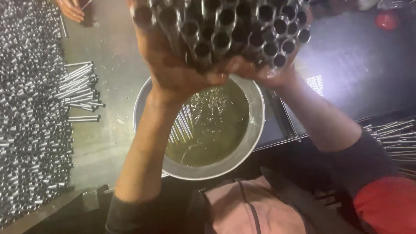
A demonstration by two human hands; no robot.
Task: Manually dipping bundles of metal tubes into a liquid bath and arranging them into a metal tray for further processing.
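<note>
Head view: left hand (173, 69) and right hand (268, 71), grip closed around the oily tube bundle (234, 30) over the basin (255, 112), may let tubes slip.

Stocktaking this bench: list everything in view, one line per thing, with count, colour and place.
Bundle of metal tubes: one bundle, many tubes, silver-grey, held above the basin, open ends toward the camera.
Metal basin: one, grey, centre, holding yellowish-green liquid with a few tubes dipped in at the left.
Stacked tubes: a great many, silver, far left.
Loose tubes on bench: a small heap, silver, left of the basin.
Tubes at right edge: several, silver.
Red round object: one, top right, blurred.
Another person's hand: one, top left.
Left hand: gripping the bundle.
Right hand: gripping the bundle.
</note>
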